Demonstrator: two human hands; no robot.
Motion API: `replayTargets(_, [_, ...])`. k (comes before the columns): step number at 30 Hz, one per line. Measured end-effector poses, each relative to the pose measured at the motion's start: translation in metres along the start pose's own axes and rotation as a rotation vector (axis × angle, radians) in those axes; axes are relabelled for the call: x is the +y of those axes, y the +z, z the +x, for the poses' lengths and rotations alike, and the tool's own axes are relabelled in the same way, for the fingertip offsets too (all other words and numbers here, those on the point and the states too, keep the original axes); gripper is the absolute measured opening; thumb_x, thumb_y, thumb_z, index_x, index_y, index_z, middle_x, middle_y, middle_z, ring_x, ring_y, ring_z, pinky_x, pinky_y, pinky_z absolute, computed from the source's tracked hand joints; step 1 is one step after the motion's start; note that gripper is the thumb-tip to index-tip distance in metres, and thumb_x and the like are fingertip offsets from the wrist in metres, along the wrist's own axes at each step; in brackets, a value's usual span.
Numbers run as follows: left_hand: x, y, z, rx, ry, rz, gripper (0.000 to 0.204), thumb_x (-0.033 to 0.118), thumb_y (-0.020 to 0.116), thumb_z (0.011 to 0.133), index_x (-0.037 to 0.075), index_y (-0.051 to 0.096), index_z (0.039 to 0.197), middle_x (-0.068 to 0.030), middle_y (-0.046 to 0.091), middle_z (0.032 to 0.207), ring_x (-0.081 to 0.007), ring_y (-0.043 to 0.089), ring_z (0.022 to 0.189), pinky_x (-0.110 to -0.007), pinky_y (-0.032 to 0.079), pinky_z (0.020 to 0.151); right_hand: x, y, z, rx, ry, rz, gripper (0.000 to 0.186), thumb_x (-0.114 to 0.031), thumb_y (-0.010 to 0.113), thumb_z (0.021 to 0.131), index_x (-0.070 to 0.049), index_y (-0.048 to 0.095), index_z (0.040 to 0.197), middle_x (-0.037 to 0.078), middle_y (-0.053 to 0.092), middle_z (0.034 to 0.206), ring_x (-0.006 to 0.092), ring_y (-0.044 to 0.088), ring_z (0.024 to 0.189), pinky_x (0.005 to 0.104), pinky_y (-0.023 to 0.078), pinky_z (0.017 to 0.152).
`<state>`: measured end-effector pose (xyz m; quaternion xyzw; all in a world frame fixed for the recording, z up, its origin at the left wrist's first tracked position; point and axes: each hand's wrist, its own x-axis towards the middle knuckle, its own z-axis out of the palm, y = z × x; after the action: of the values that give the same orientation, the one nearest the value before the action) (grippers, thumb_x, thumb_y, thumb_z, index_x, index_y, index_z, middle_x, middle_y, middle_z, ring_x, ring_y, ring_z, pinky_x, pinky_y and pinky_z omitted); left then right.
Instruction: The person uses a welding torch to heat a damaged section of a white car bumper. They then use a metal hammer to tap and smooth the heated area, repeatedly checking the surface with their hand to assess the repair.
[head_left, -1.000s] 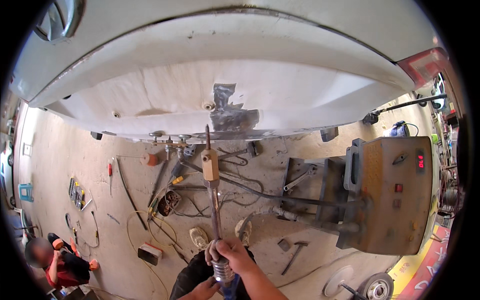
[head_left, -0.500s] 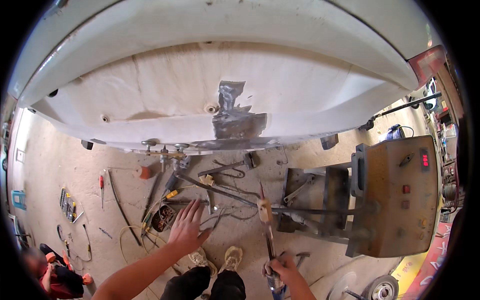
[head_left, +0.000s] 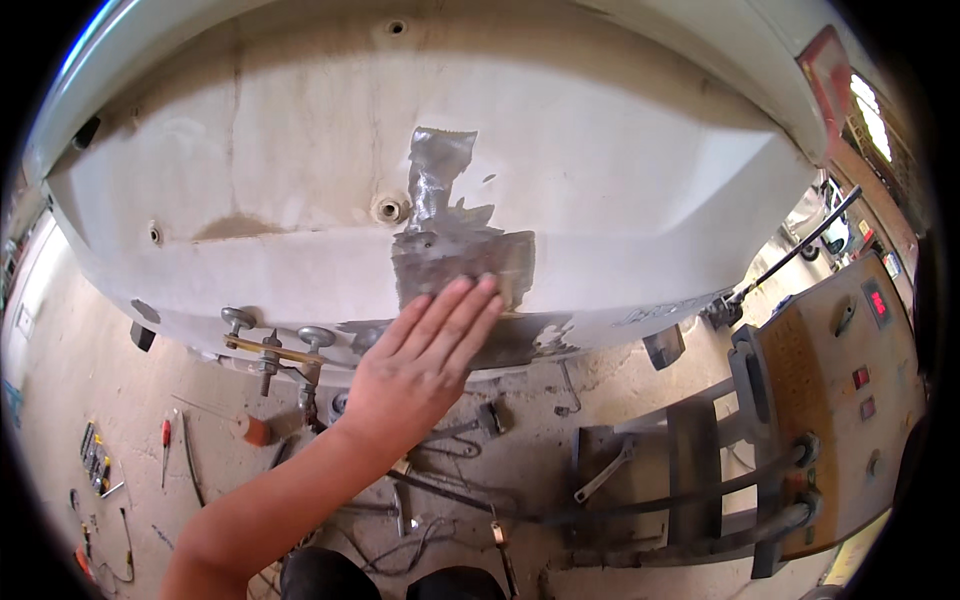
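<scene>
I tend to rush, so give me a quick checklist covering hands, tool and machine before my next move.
1. Left hand clear of the bare grey patch: not ok; its fingers lie over the patch.
2. Left hand gloved: not ok; it is bare.
3. Pointed tool apart from the white panel: ok; its tip is well below the panel.
4. Right hand gripping the tool: cannot tell; that hand is out of view.
5. Machine display lit: ok; it glows red.
6. Brass-coloured bar firmly fixed at the panel's lower edge: cannot tell from this view.
</scene>
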<state>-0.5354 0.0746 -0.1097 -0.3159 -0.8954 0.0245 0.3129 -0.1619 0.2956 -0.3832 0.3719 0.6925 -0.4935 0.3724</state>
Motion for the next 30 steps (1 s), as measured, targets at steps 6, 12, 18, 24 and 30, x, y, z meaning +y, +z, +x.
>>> replayTargets(6, [0.005, -0.001, -0.043, -0.002, -0.231, -0.003, 0.087, 0.031, 0.072, 0.07, -0.001, 0.031, 0.141, -0.0156, 0.029, 0.148, -0.029, 0.026, 0.138, -0.042, 0.022, 0.112, 0.131, 0.013, 0.149, -0.117, -0.244, -0.378, 0.054, -0.045, 0.037, 0.098, -0.006, 0.043, 0.135, 0.015, 0.044, 0.137, 0.0342, 0.042, 0.122, 0.0454, 0.035, 0.101])
replayTargets(12, [0.013, -0.006, -0.025, 0.05, -0.283, -0.06, 0.093, 0.038, 0.071, 0.073, -0.007, 0.025, 0.141, -0.0235, 0.023, 0.148, -0.036, 0.021, 0.139, -0.046, 0.019, 0.112, -0.022, -0.021, 0.132, 0.004, -0.336, -0.292, 0.051, -0.043, 0.038, 0.097, -0.006, 0.045, 0.131, 0.015, 0.045, 0.132, 0.0341, 0.044, 0.119, 0.045, 0.036, 0.097])
replayTargets(18, [0.022, 0.005, 0.02, 0.195, -0.231, -0.063, 0.095, 0.045, 0.068, 0.074, -0.01, 0.026, 0.139, -0.0254, 0.021, 0.148, -0.0378, 0.019, 0.139, -0.046, 0.017, 0.113, -0.077, -0.043, 0.133, 0.042, -0.408, -0.25, 0.047, -0.042, 0.039, 0.096, -0.007, 0.047, 0.126, 0.015, 0.047, 0.127, 0.0341, 0.046, 0.115, 0.0447, 0.037, 0.094])
replayTargets(24, [0.056, 0.012, 0.026, 0.115, -0.11, -0.063, 0.1, 0.057, 0.064, 0.072, -0.01, 0.029, 0.138, -0.0245, 0.023, 0.148, -0.0354, 0.02, 0.14, -0.044, 0.018, 0.113, -0.066, -0.049, 0.142, 0.052, -0.385, -0.25, 0.044, -0.041, 0.04, 0.095, -0.007, 0.048, 0.122, 0.015, 0.049, 0.123, 0.034, 0.048, 0.111, 0.0444, 0.039, 0.091])
replayTargets(30, [0.046, -0.002, 0.056, 0.099, 0.066, -0.044, 0.093, 0.053, 0.062, 0.075, -0.004, 0.029, 0.141, -0.0162, 0.024, 0.15, -0.0269, 0.023, 0.139, -0.038, 0.02, 0.114, -0.05, -0.046, 0.147, 0.053, -0.358, -0.258, 0.04, -0.039, 0.041, 0.094, -0.007, 0.05, 0.117, 0.015, 0.051, 0.118, 0.0339, 0.05, 0.107, 0.044, 0.04, 0.087])
